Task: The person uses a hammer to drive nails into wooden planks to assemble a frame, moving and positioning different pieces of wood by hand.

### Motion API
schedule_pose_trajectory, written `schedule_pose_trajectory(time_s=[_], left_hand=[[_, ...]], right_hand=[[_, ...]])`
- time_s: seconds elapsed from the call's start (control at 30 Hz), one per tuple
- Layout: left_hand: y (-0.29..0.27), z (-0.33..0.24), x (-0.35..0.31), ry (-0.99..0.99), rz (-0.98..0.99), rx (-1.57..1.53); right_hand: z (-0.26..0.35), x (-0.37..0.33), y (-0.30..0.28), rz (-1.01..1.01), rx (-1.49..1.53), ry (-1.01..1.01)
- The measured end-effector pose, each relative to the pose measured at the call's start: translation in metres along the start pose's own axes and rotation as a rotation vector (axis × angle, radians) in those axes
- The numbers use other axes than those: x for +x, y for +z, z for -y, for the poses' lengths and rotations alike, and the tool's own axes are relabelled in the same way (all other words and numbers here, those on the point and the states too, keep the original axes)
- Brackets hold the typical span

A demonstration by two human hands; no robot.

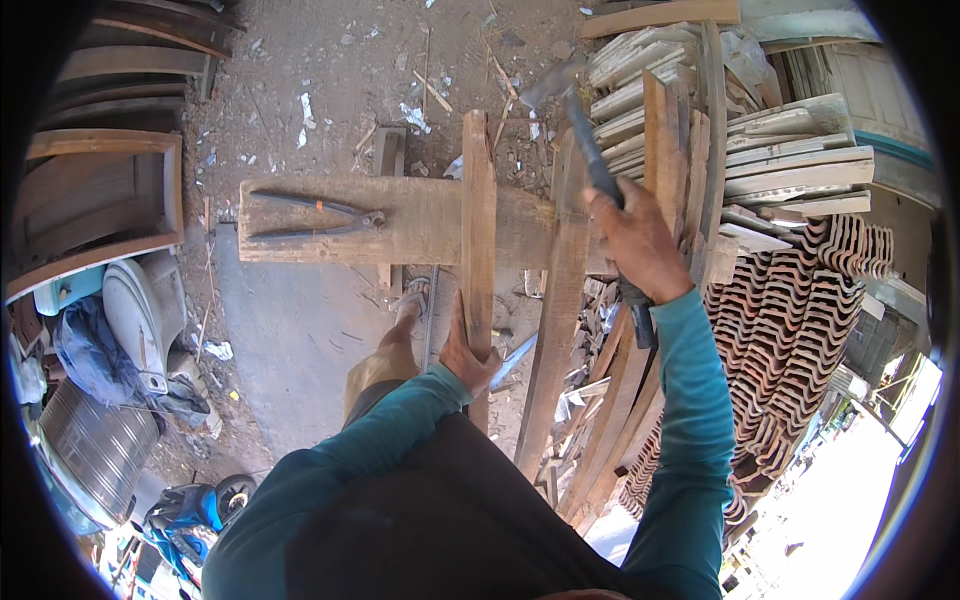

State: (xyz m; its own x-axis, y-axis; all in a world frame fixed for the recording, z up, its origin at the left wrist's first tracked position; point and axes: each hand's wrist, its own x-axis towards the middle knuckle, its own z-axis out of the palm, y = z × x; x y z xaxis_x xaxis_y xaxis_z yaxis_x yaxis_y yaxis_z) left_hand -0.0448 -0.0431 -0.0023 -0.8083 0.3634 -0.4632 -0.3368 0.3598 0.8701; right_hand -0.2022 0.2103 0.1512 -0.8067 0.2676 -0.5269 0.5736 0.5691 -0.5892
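Observation:
My left hand [468,362] is closed round the lower part of a narrow wooden plank [479,220]. The plank lies across a wide wooden board [425,225] that serves as a bench top. A hammer [592,145] with a dark handle is raised in my right hand [642,240], its head up and to the left, over the far side of the bench's right end. Long-handled pincers [345,209] rest on the board's left part, handles spread. Another long plank [558,310] lies over the board's right end, just left of the hammer hand.
Stacked timber [648,65] and wavy roof tiles [775,340] crowd the right side. Wooden frames [172,190], a pale plastic piece [140,320] and a blue-and-black motorbike [195,510] stand at the left. Wood scraps litter the floor. My foot [412,300] is beside the bench.

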Motion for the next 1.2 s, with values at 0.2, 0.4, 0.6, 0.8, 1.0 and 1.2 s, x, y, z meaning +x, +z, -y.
schedule_pose_trajectory(time_s=[0.2,0.4,0.6,0.8,1.0,1.2], left_hand=[[0.0,-0.004,0.0,0.08,-0.083,0.102],[-0.003,-0.006,-0.003,-0.052,0.042,0.059],[0.014,0.015,-0.007,0.009,-0.024,0.011],[-0.024,0.174,0.066,0.24,0.131,-0.142],[-0.021,0.068,0.016,-0.245,0.261,-0.648],[-0.013,0.085,0.023,-0.265,0.297,-0.407]], right_hand=[[0.052,0.008,0.001,-0.433,0.351,-0.148],[-0.047,-0.028,0.072,-0.007,-0.001,-0.044],[-0.078,-0.183,0.112,-0.308,0.213,0.13],[-0.1,-0.33,0.175,-0.455,0.464,0.422],[-0.121,-0.482,0.26,-0.635,0.771,0.697],[-0.112,-0.581,0.385,-1.112,0.948,0.904]])
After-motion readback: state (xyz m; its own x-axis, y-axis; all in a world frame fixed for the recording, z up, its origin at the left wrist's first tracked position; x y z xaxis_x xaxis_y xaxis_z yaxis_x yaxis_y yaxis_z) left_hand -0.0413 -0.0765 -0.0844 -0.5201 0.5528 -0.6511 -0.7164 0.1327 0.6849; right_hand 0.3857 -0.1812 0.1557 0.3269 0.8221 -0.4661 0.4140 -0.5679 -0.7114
